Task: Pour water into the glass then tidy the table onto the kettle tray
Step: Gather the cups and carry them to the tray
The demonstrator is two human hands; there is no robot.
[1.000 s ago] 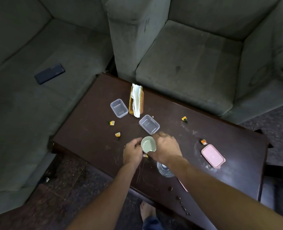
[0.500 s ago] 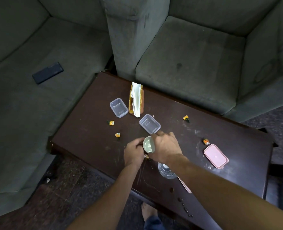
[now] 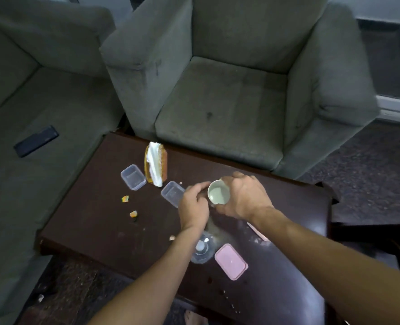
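Note:
My right hand (image 3: 242, 199) grips a small pale green cup (image 3: 218, 193) from its right side, lifted above the dark wooden table (image 3: 93, 221) with its mouth tilted toward me. My left hand (image 3: 193, 204) has its fingers curled against the cup's left rim; what they pinch is hidden. A clear glass (image 3: 201, 250) stands near the front edge, partly under my left forearm. Wrapped candies (image 3: 125, 198) (image 3: 133, 214) lie on the left part of the table, and a third candy (image 3: 172, 238) lies by my left wrist. No kettle or tray is in view.
Two clear plastic boxes (image 3: 133, 177) (image 3: 170, 192) and a tissue holder (image 3: 155, 164) sit at the back left. One pink lid (image 3: 231, 261) lies beside the glass, another pink lid (image 3: 257, 231) under my right forearm. Grey sofas surround the table; a dark phone (image 3: 36, 141) lies on the left one.
Both hands have risen off the table and moved back and right with the cup, which now tilts toward me. My view has swung up and to the right.

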